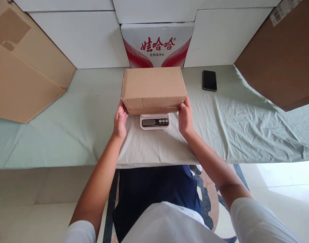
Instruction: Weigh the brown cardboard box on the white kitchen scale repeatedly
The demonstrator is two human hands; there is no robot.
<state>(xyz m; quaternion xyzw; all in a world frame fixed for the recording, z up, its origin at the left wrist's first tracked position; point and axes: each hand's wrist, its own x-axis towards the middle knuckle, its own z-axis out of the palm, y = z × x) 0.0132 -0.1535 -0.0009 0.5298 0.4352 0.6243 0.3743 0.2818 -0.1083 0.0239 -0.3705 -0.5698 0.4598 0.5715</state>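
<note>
A closed brown cardboard box [154, 83] is held level between my two hands, over a small white digital scale [155, 122]. My left hand [120, 119] grips the box's near left corner, thumb toward me and the other fingers partly hidden. At the near right corner, my right hand [185, 116] grips it with the fingertips out of sight behind the box. Only the scale's front panel, with its small display and round buttons, shows below the box; its platform is covered. Whether the box touches the scale I cannot tell.
A white and red carton [158, 45] stands behind the box against white panels. To the right lies a black phone [209, 80] on the pale green cloth [98, 128]. Large cardboard pieces [25, 67] flank the table on the left and, in darker brown [283, 64], on the right.
</note>
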